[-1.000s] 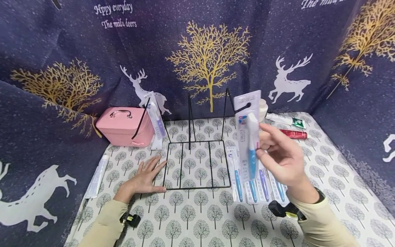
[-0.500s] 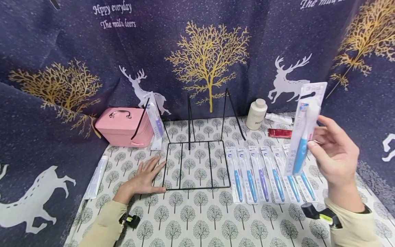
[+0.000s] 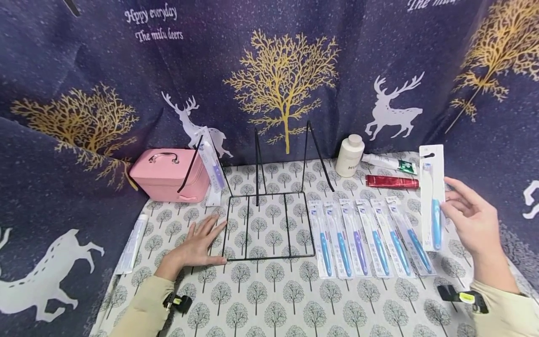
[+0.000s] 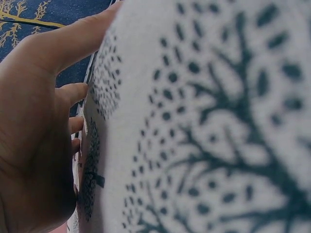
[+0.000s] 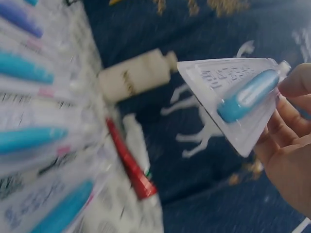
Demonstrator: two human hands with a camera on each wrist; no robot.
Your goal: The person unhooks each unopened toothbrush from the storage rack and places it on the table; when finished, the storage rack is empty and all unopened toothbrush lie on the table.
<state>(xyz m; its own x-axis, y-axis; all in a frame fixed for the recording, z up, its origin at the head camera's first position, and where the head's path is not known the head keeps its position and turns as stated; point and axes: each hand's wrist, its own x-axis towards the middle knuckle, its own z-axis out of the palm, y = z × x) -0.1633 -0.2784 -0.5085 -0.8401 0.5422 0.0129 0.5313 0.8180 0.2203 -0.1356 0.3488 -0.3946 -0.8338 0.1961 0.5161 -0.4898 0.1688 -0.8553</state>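
Observation:
At the right, my right hand (image 3: 473, 220) pinches the edge of a packaged toothbrush (image 3: 436, 224) with a blue handle, held upright above the table. In the right wrist view the same pack shows its blue handle toward the camera, with thumb and fingers at its side. A row of several packaged toothbrushes (image 3: 381, 248), mostly blue with one purple, lies just left of it. My left hand (image 3: 195, 245) rests with spread fingers on the cloth at the left side of a black wire rack (image 3: 269, 257). One purple-handled toothbrush pack (image 3: 212, 161) hangs on the rack's left prong.
A pink case (image 3: 166, 180) stands behind the rack's left side. A white tube (image 3: 134, 243) lies at the far left. Back right are a cream bottle (image 3: 349, 157), a red tube (image 3: 391, 182) and a white-green tube (image 3: 389, 163). A patterned curtain hangs behind.
My right hand has carried the toothbrush pack from near the rack's right prong out to the right, then lower, past the row of packs. The left hand has stayed in place.

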